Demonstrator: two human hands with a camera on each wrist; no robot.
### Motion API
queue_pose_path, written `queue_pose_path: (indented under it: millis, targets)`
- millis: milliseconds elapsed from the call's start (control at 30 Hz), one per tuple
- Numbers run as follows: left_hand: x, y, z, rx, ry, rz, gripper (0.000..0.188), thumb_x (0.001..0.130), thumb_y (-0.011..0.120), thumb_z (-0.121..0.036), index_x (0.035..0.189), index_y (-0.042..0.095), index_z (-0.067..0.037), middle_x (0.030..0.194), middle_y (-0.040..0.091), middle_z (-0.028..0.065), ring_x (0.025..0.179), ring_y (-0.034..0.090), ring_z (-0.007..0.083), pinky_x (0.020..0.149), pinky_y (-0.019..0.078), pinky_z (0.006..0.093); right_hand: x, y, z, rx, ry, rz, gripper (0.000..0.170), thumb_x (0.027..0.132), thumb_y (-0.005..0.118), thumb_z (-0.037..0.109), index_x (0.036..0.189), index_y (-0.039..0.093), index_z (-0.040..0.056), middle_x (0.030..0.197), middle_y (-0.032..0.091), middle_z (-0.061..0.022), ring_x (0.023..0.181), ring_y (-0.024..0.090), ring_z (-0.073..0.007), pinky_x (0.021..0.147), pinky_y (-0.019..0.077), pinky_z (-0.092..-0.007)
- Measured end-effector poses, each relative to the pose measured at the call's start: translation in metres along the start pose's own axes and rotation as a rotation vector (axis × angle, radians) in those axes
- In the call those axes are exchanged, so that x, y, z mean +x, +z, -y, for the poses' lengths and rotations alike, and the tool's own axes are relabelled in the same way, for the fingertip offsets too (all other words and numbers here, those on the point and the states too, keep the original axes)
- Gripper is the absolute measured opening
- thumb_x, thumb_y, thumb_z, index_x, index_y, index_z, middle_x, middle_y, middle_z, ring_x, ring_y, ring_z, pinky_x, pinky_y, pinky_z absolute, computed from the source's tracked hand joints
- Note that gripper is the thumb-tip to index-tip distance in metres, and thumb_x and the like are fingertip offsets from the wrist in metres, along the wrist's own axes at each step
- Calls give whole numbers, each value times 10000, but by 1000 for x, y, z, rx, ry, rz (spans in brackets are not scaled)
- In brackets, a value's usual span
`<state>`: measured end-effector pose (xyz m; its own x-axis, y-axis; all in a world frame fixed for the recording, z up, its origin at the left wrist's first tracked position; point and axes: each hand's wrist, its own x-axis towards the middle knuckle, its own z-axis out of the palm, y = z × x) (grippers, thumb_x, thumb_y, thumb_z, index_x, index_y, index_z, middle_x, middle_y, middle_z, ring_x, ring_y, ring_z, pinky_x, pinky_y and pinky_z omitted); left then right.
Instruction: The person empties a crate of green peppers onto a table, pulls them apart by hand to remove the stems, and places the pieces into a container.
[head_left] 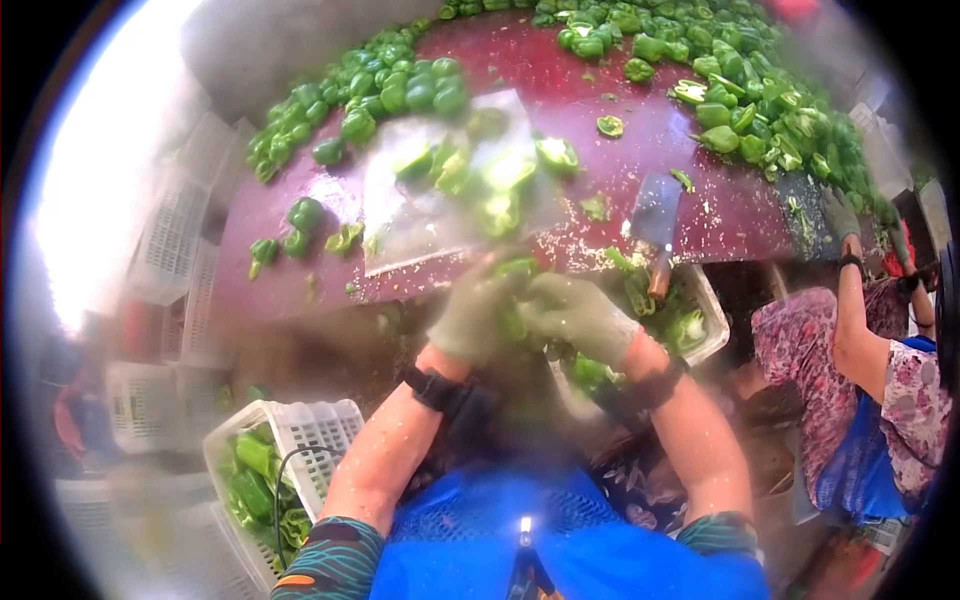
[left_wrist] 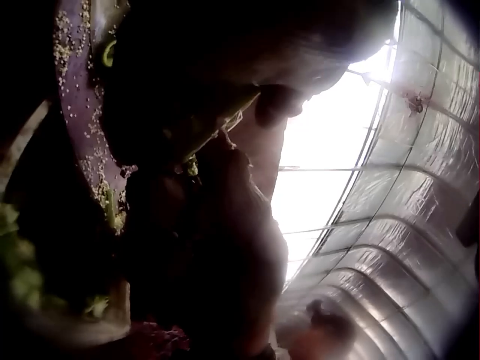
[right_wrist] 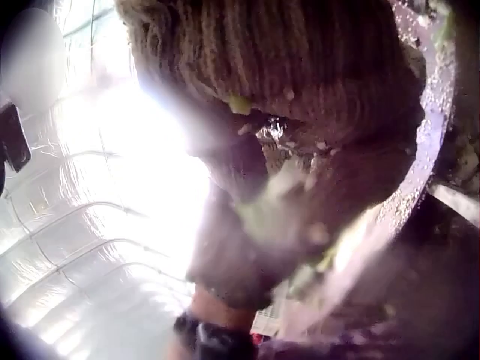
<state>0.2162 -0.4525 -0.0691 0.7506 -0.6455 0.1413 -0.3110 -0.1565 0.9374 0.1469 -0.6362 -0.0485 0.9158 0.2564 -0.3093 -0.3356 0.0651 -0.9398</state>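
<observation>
Both hands wear pale gloves and meet just in front of the table's near edge. In the head view my left hand [head_left: 472,315] grips a green bell pepper [head_left: 517,267], largely hidden by the gloves. My right hand [head_left: 585,318] holds the same pepper from the other side with curled fingers. The left wrist view is dark, with a strip of pepper [left_wrist: 225,124] between the fingers. Blurred pale green flesh [right_wrist: 266,214] shows beside the ribbed glove [right_wrist: 277,60] in the right wrist view. Cut pepper pieces [head_left: 503,212] lie on the table just beyond the hands.
A cleaver [head_left: 655,212] lies on the red table [head_left: 600,230], handle over the near edge. Whole peppers [head_left: 400,90] are heaped back left, cut ones [head_left: 740,110] back right. Crates with pepper pieces stand at lower left [head_left: 325,425] and below the cleaver [head_left: 715,325]. Another person [head_left: 865,345] works at right.
</observation>
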Motion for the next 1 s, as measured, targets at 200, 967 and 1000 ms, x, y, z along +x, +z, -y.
queue_pose_path:
  millis: [200,967,1000]
  targets:
    - [6,12,-33,-456,-351,-131,342,943,555,-42,1285,556,-27,1162,629,99,981,624,172,817,541,289,18,12,-16,-466,-391,-260,304,848,609,136,1138,616,45,822,681,-137,731,677,-249,683,550,-363]
    - [28,15,-26,-964,-419,-296,518,757,431,149,1257,499,35,1116,598,170,982,643,325,839,597,456,-13,-25,-2,609,-81,-174,144,824,684,38,892,557,51,833,650,-117,625,598,-141,544,484,-262]
    - [29,15,-22,-1017,-412,-304,514,756,431,148,1253,497,34,1117,597,172,988,640,328,844,595,461,-15,-24,1,612,-88,-176,142,825,679,29,887,552,52,855,652,-118,633,597,-140,550,489,-263]
